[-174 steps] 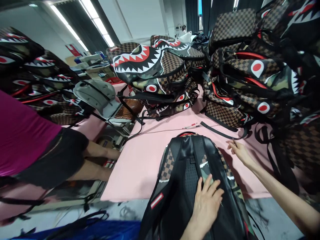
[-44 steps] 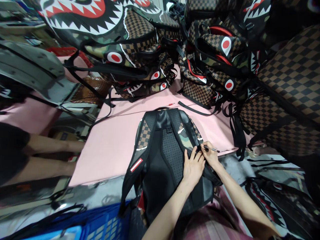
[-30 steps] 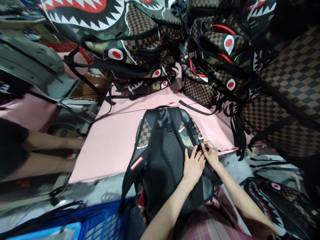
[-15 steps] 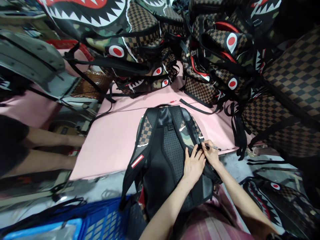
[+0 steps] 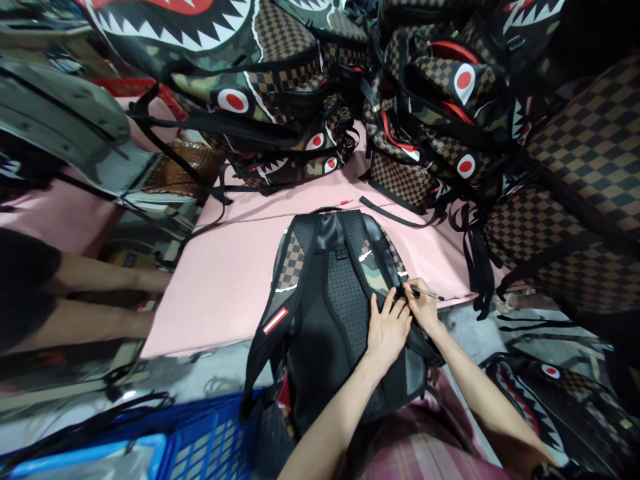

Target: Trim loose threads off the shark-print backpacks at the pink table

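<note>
A black backpack [image 5: 313, 347] lies with its padded back and shoulder straps facing up, its near end by my lap. Checkered and camouflage patches show on its straps. My left hand [image 5: 390, 333] rests on the right shoulder strap [image 5: 375, 275], fingers spread and pressing down. Close beside it, at the bag's right edge, my right hand [image 5: 424, 307] pinches a slim pen-like tool [image 5: 431, 294]. The dark outer end of this tool points right; its working end is hidden by my fingers and the dark fabric.
Under the backpack is a pink tabletop [image 5: 210, 287], with a red-tipped pen [image 5: 343, 203] behind the bag. Shark-face backpacks [image 5: 280, 87] pile up at the back, with checkered bags [image 5: 590, 153] at right. A blue crate [image 5: 210, 440] stands low left. Another person's legs [image 5: 100, 300] show at left.
The pen-like tool in my right hand has tilted very slightly. My left hand stays where it was on the strap, and the backpack has not visibly moved.
</note>
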Demonstrator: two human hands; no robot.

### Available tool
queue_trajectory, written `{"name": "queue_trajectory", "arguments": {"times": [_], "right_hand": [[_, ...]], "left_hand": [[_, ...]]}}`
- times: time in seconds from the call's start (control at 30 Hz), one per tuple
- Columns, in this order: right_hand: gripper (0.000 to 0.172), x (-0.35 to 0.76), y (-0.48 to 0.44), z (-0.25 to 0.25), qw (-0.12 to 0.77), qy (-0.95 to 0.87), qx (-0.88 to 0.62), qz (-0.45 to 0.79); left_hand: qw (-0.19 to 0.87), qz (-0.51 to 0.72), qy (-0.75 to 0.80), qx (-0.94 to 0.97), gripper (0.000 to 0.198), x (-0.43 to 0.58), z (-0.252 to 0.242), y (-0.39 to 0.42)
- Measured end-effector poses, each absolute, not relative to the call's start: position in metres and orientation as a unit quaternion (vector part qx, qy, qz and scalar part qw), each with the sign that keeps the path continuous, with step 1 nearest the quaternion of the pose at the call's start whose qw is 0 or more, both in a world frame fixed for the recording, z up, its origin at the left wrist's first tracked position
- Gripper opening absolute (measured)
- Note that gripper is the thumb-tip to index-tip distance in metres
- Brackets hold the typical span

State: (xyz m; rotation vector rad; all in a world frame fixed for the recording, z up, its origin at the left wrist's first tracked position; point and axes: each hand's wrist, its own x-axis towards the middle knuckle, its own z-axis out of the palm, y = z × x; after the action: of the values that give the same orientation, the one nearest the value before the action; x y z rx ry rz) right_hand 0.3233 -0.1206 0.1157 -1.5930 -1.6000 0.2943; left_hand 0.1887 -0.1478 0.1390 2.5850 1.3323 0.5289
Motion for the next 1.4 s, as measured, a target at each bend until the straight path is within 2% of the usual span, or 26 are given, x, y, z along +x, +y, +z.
{"name": "queue_trajectory", "arguments": {"times": [0.57,1.4], "right_hand": [[0.021,0.3219,-0.1197,0.1159,0.413,-0.638,-0.641,0.111],[0.012,0.3283,-0.1243,0.1209,0.367,-0.728,-0.566,0.123]], "left_hand": [[0.094,0.178,0.449,0.87,0.029,0.1887,0.1407,-0.1485],[0.096,0.177,0.445,0.873,0.031,0.1896,0.1314,-0.1492]]}}
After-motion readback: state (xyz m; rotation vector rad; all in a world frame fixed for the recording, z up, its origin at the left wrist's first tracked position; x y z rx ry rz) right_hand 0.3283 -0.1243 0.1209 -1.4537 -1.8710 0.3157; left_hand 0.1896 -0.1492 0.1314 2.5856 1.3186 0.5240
